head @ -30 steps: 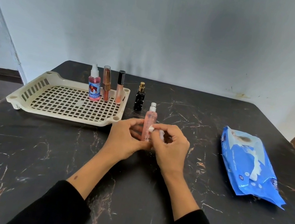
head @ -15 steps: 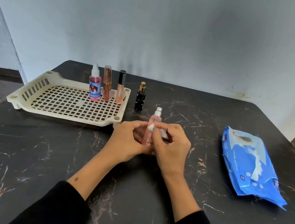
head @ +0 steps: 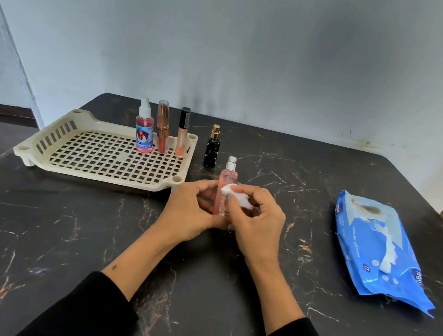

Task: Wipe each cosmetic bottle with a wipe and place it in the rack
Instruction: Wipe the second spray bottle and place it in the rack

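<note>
- Presently, a slim pink spray bottle (head: 224,187) is held upright just above the dark marbled table (head: 84,232), near its middle, between both hands.
- Its lower part is gripped by the left hand (head: 191,213), whose fingers are curled round it from the left side.
- A crumpled white wipe (head: 238,199) is pinched in the curled fingers of the right hand (head: 255,227) and is pressed against the bottle's right side, about halfway up.
- The bottle's silver cap is left uncovered above both hands.
- A cream plastic rack (head: 51,137) with a perforated floor is seen to the left of the hands, well apart from the held bottle.
- Three items are stood upright along the rack's far right edge: a pink bottle with a blue label (head: 143,132), a copper-coloured tube (head: 162,127) and a peach tube with a black cap (head: 182,132).
- A small black bottle with a gold cap (head: 212,148) is stood on the table just right of the rack, outside it and behind the hands.
- A blue wipes pack (head: 377,248) is laid flat at the right side of the table, with a white wipe protruding from its opening.
- Black sleeves (head: 88,313) are worn on both forearms.
</note>
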